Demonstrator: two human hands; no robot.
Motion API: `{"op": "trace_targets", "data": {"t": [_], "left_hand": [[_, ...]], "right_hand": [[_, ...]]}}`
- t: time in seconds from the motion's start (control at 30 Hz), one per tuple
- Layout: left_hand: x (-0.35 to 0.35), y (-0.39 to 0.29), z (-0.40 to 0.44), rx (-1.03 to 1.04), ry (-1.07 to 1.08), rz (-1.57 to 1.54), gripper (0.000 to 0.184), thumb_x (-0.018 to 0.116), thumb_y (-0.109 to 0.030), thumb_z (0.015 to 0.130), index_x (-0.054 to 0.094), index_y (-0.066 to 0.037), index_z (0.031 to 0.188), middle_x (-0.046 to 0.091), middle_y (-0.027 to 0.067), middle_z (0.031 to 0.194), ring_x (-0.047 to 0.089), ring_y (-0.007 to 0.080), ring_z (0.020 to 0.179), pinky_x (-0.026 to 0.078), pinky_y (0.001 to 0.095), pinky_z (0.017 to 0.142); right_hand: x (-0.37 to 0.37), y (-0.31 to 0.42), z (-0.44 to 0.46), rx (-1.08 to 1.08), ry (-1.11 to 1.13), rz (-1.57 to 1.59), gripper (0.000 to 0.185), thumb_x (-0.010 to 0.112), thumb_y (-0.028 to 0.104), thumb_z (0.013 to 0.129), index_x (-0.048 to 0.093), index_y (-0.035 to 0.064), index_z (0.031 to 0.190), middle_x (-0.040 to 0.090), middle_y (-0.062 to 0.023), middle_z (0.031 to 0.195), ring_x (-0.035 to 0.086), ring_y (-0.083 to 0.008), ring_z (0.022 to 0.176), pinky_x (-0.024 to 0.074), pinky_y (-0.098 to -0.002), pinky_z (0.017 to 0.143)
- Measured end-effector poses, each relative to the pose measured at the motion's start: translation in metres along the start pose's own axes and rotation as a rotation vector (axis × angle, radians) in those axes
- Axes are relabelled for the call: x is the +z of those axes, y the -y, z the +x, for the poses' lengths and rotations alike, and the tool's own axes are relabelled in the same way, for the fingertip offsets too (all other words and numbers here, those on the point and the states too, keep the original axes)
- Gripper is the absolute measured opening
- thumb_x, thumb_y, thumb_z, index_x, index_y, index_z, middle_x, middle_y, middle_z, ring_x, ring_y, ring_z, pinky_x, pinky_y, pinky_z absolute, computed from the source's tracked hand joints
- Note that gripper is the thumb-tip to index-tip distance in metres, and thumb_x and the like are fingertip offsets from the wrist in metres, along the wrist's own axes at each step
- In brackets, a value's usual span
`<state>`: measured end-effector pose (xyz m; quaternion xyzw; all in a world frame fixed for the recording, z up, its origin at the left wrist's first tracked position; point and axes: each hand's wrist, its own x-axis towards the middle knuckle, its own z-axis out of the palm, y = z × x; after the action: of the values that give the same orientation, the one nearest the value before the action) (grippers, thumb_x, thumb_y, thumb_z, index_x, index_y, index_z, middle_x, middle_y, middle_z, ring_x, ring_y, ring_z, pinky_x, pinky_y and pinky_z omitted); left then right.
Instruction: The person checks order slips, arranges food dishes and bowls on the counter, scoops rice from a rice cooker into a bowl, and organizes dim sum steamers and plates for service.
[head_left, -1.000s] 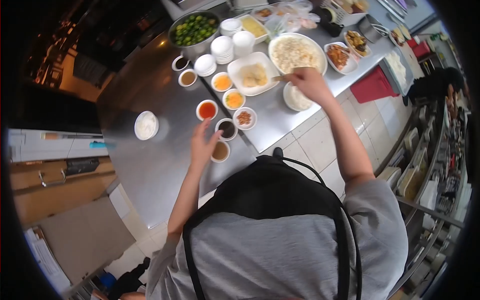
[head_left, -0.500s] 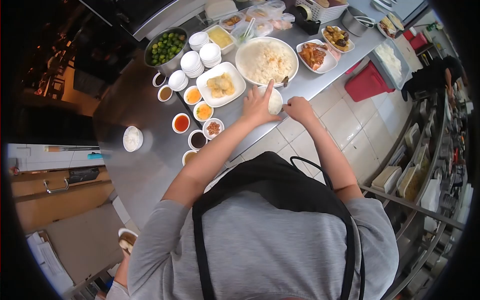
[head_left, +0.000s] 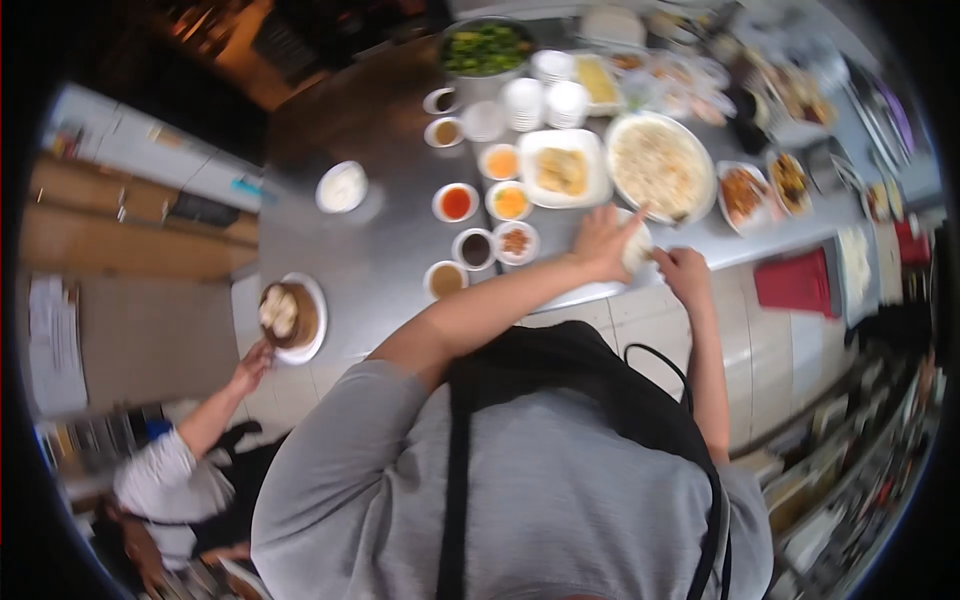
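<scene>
My left hand (head_left: 603, 246) reaches across my body, fingers spread around the left side of a small white bowl of rice (head_left: 634, 247). At that bowl's right side is my right hand (head_left: 684, 272), its fingers closed on something I cannot make out. Just behind the bowl stands a large white bowl of rice (head_left: 660, 170). To its left is a square white dish of yellowish food (head_left: 563, 170). Small cups of sauces and toppings stand left of my left hand, among them red sauce (head_left: 456, 203) and brown bits (head_left: 515, 242).
At the left, a person's hand (head_left: 254, 366) holds a plate with a brown bowl (head_left: 292, 318) at the table edge. Another rice bowl (head_left: 342, 187) stands behind it. White cups (head_left: 523, 104) are stacked beside the green fruit pot (head_left: 485, 50). Meat plates (head_left: 744, 195) lie right.
My left hand has moved from the sauce cups to the small rice bowl. My right hand has lowered to the bowl's side. The view has turned, and a co-worker's hand with a plate has come in at left.
</scene>
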<state>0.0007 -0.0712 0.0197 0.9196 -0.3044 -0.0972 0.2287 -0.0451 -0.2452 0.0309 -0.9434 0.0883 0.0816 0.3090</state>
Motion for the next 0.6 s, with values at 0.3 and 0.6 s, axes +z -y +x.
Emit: {"op": "trace_targets", "data": {"t": [0.3, 0.6], "left_hand": [[-0.152, 0.136, -0.073, -0.194, -0.453, -0.364, 0.105, 0.078, -0.036, 0.043, 0.027, -0.003, 0.129, 0.047, 0.0233, 0.108, 0.044, 0.0369, 0.102, 0.038, 0.0415, 0.087], [-0.260, 0.396, -0.182, -1.182, -0.714, 0.131, 0.116, 0.077, -0.052, 0.043, 0.012, -0.026, 0.136, 0.037, 0.0271, 0.119, 0.037, 0.0391, 0.112, 0.037, 0.0444, 0.089]], "right_hand": [[0.004, 0.074, 0.009, -0.029, 0.027, 0.327, 0.039, 0.062, 0.036, 0.077, 0.059, -0.0028, 0.071, 0.056, -0.0087, 0.056, 0.051, -0.0118, 0.048, 0.0404, -0.0249, 0.044], [0.090, 0.191, 0.025, -0.411, 0.184, 0.071, 0.024, 0.063, 0.027, 0.076, 0.059, 0.0037, 0.084, 0.061, -0.0123, 0.065, 0.058, -0.0244, 0.058, 0.0455, -0.0316, 0.056]]}}
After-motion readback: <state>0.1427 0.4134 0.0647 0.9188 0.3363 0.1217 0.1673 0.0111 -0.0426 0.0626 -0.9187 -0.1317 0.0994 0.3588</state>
